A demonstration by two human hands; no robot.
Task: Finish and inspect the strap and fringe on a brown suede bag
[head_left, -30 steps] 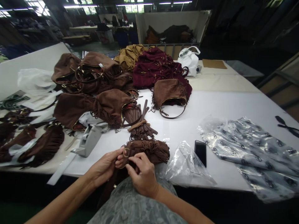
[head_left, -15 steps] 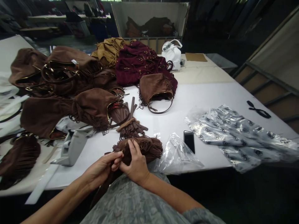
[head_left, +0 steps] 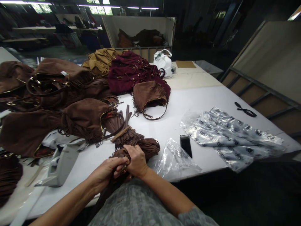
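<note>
A brown fringed handbag (head_left: 150, 148) lies at the table's front edge against my body, its near part hanging down. My left hand (head_left: 113, 168) pinches it on the left side, thumb and fingers closed. Right beside it, my right hand (head_left: 135, 160) is curled over the bag with its fingers closed. Small gold metal parts show between the two hands; their exact shape is partly hidden by my fingers. Just beyond the bag sits a bundle of brown leather strips (head_left: 129, 137) with a tan strip across it.
Brown suede bags (head_left: 84, 119) fill the left, with a grey tape dispenser (head_left: 63, 163) in front. Maroon bags (head_left: 134, 72), tan bags (head_left: 101, 61) and a white bag (head_left: 163, 64) stand behind. To the right lie a phone (head_left: 185, 146), clear plastic (head_left: 175, 160), printed plastic bags (head_left: 225, 135) and a black strap (head_left: 245, 110).
My right hand has gone from extended fingers on the bag to a curled grip. Gold metal now shows between my hands. The view has tilted up and shifted right.
</note>
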